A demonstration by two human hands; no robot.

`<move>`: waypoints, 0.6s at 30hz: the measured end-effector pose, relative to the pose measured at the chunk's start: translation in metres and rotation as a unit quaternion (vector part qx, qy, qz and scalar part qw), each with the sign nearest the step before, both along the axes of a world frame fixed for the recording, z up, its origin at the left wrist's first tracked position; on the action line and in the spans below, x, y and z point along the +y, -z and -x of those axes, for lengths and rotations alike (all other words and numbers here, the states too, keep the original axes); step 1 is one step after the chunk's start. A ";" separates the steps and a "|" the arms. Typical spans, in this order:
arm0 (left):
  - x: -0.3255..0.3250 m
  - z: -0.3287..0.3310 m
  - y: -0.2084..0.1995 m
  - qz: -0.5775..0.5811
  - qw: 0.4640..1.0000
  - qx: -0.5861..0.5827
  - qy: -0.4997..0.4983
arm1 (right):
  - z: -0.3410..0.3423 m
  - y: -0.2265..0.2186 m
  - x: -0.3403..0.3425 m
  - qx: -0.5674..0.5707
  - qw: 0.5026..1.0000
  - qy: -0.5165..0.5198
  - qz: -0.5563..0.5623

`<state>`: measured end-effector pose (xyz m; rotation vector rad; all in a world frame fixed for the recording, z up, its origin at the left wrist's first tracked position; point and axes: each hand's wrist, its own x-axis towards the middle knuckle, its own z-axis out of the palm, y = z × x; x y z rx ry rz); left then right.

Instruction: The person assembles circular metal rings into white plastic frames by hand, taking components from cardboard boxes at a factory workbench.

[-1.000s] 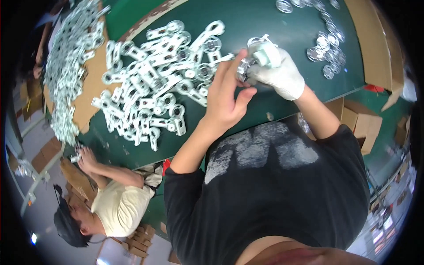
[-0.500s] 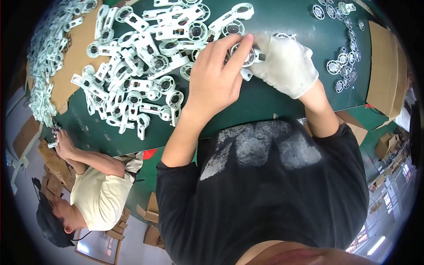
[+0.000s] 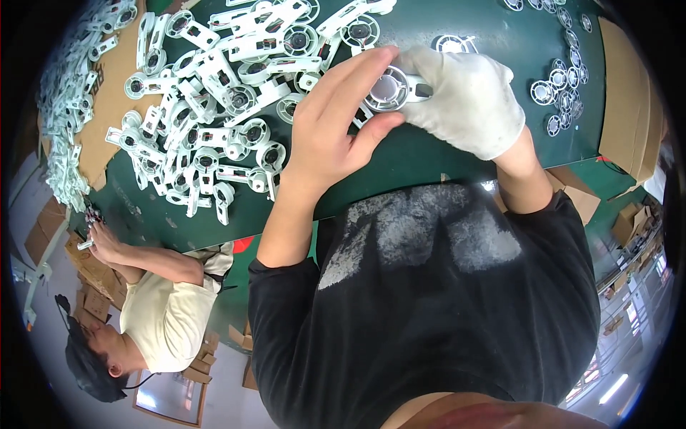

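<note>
Our gloved right hand (image 3: 464, 104) is closed on the right side of a round spoked part (image 3: 386, 90). Our left hand (image 3: 330, 121) curls half open beside it; we can't tell if it grips. Beyond, pale parts (image 3: 220, 71) crowd the worktop (image 3: 500, 36).

Holds hands close together, well forward, at the upper middle of the view. Shows left hand (image 3: 325, 121) bare, back toward the camera, with fingers (image 3: 357, 74) stretched to the upper right and thumb (image 3: 379, 131) pointing right, set apart in a rough C. Slants left forearm (image 3: 287, 225) up and slightly right. Angles right forearm (image 3: 523, 175) up-left. Curls gloved right hand (image 3: 464, 107) inward, with fingertips partly hidden.
</note>
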<state>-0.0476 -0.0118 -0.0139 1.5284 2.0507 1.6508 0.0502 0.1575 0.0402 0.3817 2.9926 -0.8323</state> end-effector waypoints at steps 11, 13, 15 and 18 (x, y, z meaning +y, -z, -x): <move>-0.002 0.004 -0.006 -0.016 1.000 0.003 0.024 | -0.003 -0.008 -0.002 -0.017 0.999 0.012 0.043; -0.002 0.004 -0.009 -0.014 0.999 0.024 0.022 | -0.004 -0.007 0.000 -0.032 0.996 0.020 0.077; -0.005 0.004 -0.015 -0.011 0.999 0.047 0.019 | -0.006 -0.013 0.008 -0.034 0.984 -0.009 0.173; -0.012 -0.001 -0.025 0.017 0.994 0.087 0.059 | 0.000 -0.020 0.019 -0.137 0.923 -0.090 0.348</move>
